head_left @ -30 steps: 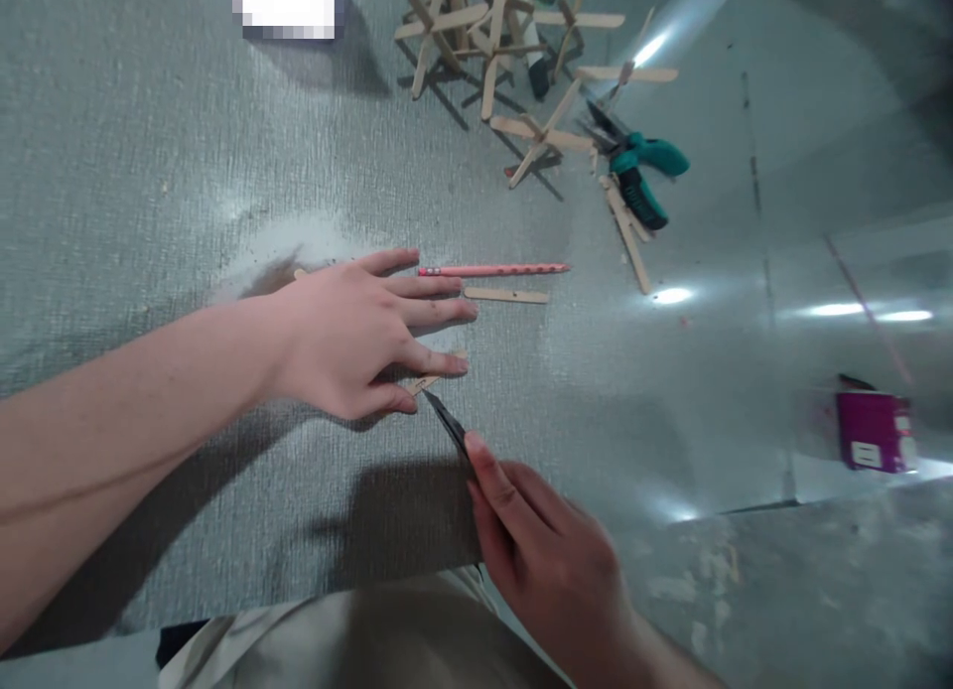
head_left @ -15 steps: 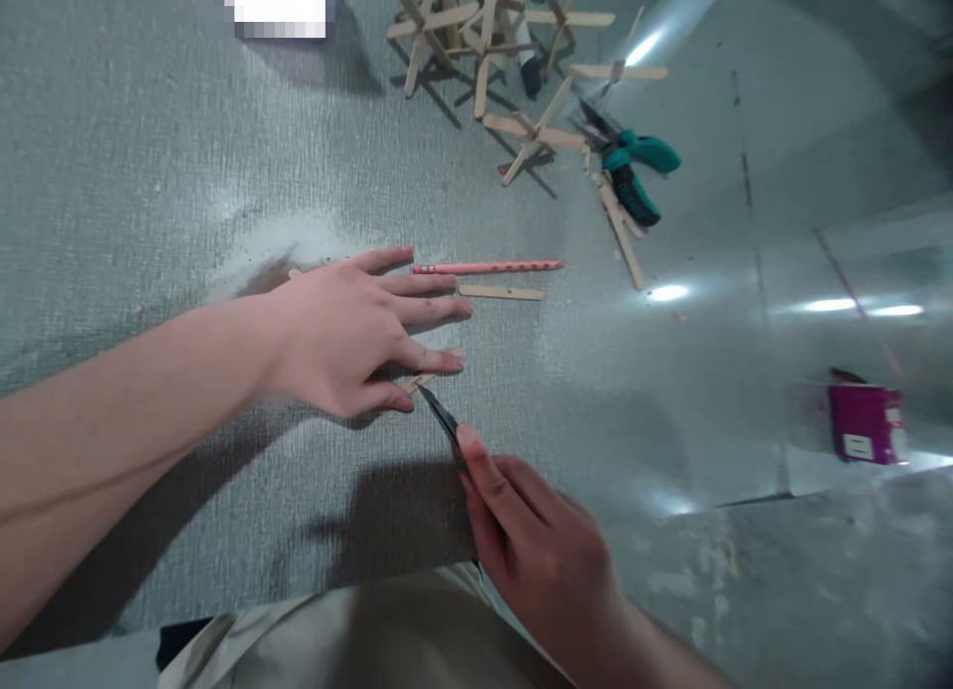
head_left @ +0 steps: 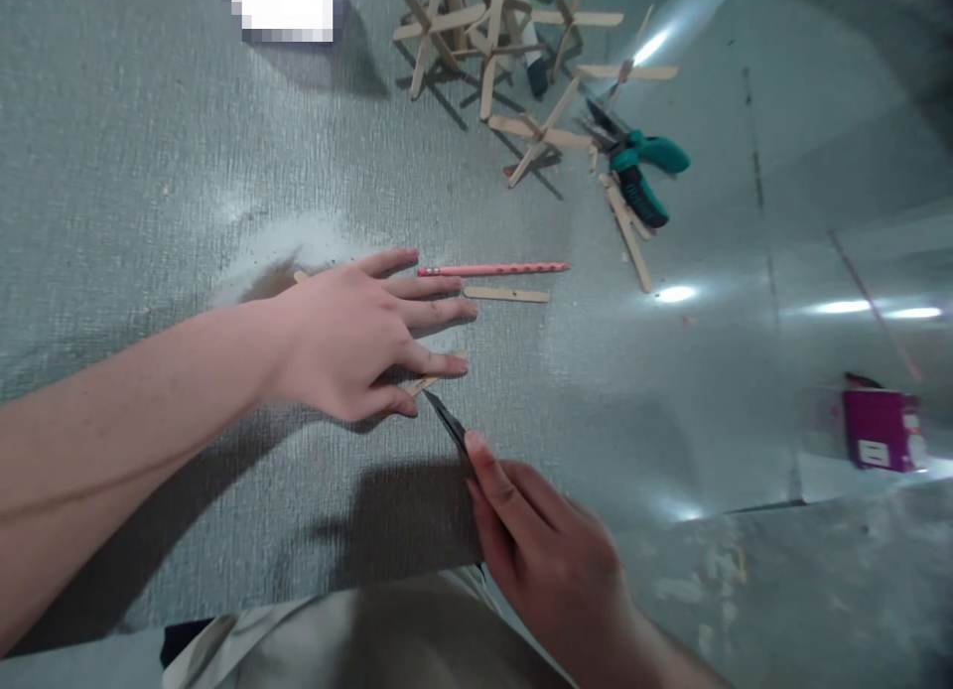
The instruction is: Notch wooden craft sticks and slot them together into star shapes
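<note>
My left hand (head_left: 364,332) lies palm down on the table with its fingers spread. Its thumb and index finger press on a small wooden craft stick (head_left: 423,383), which is partly hidden under them. In my right hand (head_left: 551,540), closed around its handle, is a dark utility knife (head_left: 447,417). The blade tip is at the near edge of that stick, between the left thumb and index finger; I cannot tell whether it touches. Beyond the left fingertips are a pink pencil (head_left: 498,270) and another craft stick (head_left: 513,296) with a small dark mark.
Several crossed craft-stick pieces (head_left: 540,133) stand at the top, near a white marker (head_left: 533,59). Green-handled pliers (head_left: 636,163) lie right of them, with loose sticks (head_left: 627,234) below. A purple packet (head_left: 884,429) is at the far right, near the table edge.
The whole scene has shifted slightly to the right in the view. Both hands keep nearly the same pose, and the knife tip stays beside the stick.
</note>
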The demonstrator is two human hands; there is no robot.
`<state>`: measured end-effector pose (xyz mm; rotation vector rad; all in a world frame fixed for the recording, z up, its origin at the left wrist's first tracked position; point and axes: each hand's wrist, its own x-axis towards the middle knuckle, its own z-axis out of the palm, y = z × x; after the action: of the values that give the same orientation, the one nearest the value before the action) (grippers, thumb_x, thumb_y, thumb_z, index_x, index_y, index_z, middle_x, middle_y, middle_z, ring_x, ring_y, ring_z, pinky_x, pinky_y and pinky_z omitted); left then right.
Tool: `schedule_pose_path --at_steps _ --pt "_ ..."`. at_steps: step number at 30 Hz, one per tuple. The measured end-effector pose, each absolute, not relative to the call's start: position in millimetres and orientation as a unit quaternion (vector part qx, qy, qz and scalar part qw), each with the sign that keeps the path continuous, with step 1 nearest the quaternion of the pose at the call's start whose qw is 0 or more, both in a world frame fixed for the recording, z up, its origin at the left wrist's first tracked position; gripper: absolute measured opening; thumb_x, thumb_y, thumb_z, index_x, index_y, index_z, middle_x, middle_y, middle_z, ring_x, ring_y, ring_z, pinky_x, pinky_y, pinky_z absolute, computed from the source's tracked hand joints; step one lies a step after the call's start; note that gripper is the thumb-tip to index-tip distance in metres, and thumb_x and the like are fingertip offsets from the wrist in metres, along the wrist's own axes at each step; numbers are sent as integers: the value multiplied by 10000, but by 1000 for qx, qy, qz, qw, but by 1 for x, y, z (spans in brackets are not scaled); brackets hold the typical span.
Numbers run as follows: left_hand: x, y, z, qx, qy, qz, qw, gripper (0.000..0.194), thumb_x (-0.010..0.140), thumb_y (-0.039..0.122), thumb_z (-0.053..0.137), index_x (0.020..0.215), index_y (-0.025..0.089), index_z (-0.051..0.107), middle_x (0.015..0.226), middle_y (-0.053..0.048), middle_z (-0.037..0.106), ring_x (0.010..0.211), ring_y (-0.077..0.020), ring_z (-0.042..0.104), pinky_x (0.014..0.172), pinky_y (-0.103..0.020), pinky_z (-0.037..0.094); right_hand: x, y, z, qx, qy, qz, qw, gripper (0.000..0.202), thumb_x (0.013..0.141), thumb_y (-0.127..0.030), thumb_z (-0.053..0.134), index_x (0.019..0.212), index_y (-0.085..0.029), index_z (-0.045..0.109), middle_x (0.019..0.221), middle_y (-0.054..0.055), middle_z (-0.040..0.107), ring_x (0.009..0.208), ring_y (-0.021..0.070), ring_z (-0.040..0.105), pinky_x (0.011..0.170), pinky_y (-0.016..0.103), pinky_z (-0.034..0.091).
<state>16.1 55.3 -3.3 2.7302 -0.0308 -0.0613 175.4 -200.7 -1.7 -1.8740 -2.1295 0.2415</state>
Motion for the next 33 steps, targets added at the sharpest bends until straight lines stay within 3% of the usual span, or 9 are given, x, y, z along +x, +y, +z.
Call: schedule_pose_path --at_steps 11,20,23,25,28,30,33 --pt "16 56 -5 973 7 -30 230 499 939 522 584 1431 436 581 1663 25 375 1569 -323 288 1291 -574 100 172 -201 -1 -656 -737 78 141 655 1030 -104 494 1637 -168 256 872 33 691 683 134 630 636 244 523" --pt "15 59 -7 974 -6 -16 224 503 945 531 572 1431 403 589 1659 0 387 1560 -335 307 1287 -572 120 179 -205 -2 -659 -723 109 176 647 1031 -116 496 1633 -207 277 920 52 719 687 131 667 614 218 542" --pt "14 57 -5 978 -26 7 206 524 956 562 560 1425 332 606 1623 -53 452 1526 -330 375 1277 -550 186 180 -203 1 -665 -704 130 211 650 1023 -117 508 1625 -250 303 923 37 732 687 122 688 633 204 560" --pt "12 55 -3 981 -29 34 188 440 990 548 525 1308 293 690 1542 -53 557 1453 -297 481 1257 -495 255 182 -202 3 -671 -689 147 233 641 1013 -109 518 1610 -261 342 965 44 746 723 120 711 661 196 578" --pt "8 50 2 987 -6 63 151 373 1051 437 448 941 272 763 1253 12 743 1150 -219 670 1113 -418 413 185 -201 4 -679 -668 165 254 618 997 -100 529 1582 -255 401 1059 65 761 852 130 746 753 200 604" --pt "6 46 6 989 7 69 133 437 1069 378 410 793 247 723 1047 15 779 937 -184 688 956 -388 477 186 -200 4 -683 -659 168 266 600 991 -108 541 1564 -251 433 1093 67 764 921 136 752 812 206 607" --pt "2 36 12 987 52 86 123 431 1065 326 424 765 224 716 931 -10 760 781 -166 657 767 -347 480 185 -197 6 -691 -646 175 272 591 988 -124 545 1556 -253 443 1085 58 763 937 140 750 824 210 608"
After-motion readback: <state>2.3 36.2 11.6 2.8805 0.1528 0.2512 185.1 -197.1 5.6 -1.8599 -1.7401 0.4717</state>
